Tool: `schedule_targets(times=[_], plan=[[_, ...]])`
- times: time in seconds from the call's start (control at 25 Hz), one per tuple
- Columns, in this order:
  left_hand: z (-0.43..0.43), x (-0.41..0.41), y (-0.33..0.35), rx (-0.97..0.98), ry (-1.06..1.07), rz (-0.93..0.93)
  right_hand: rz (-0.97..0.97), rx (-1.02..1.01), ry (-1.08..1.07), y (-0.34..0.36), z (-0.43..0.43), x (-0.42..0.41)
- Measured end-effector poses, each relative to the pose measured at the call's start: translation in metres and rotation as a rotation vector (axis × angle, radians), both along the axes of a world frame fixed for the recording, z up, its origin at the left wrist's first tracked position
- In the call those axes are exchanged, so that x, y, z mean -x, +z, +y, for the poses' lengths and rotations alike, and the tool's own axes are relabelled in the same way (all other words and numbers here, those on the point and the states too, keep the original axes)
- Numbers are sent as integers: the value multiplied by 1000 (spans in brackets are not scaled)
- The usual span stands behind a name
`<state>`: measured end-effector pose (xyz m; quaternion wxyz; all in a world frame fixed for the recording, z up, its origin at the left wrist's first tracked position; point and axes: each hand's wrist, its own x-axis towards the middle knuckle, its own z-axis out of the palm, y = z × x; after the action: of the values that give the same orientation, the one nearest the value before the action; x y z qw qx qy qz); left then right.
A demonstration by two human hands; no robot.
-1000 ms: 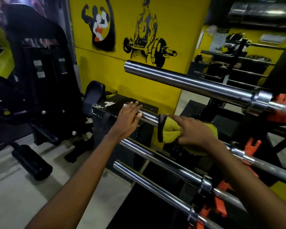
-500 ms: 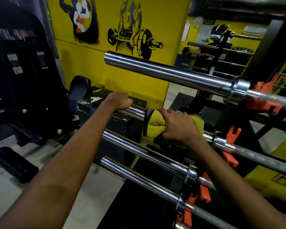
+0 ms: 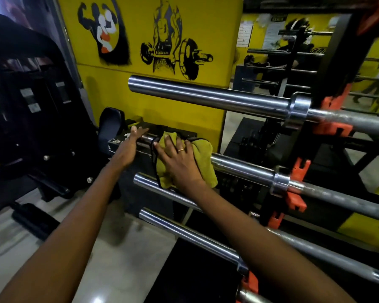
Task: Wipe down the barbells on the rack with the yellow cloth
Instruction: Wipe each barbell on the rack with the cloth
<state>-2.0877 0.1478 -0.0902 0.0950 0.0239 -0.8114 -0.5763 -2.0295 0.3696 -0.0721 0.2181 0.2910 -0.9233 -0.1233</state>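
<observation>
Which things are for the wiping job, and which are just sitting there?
For the job: yellow cloth, right hand pressing it, left hand by the bar's end, barbell under the cloth, top barbell, orange rack hooks.
Just there: black exercise machine, wall paintings.

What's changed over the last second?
The left hand let go of the end of the second barbell and now lies open at it. The right hand slid the yellow cloth toward that end, its grip loosened to spread fingers. The other barbells stayed put.
</observation>
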Motion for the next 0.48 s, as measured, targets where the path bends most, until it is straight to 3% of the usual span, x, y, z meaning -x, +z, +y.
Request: schedule_targets(times=[0.24,0.36,0.48], plan=[[38,-9,20,694,205,127,-70,54,68,23,67,-12],[72,-28,14,784,33,410,-98,132,-25,28,116,-22],[107,-33,6,844,-9,494,-103,234,-129,31,151,-29]])
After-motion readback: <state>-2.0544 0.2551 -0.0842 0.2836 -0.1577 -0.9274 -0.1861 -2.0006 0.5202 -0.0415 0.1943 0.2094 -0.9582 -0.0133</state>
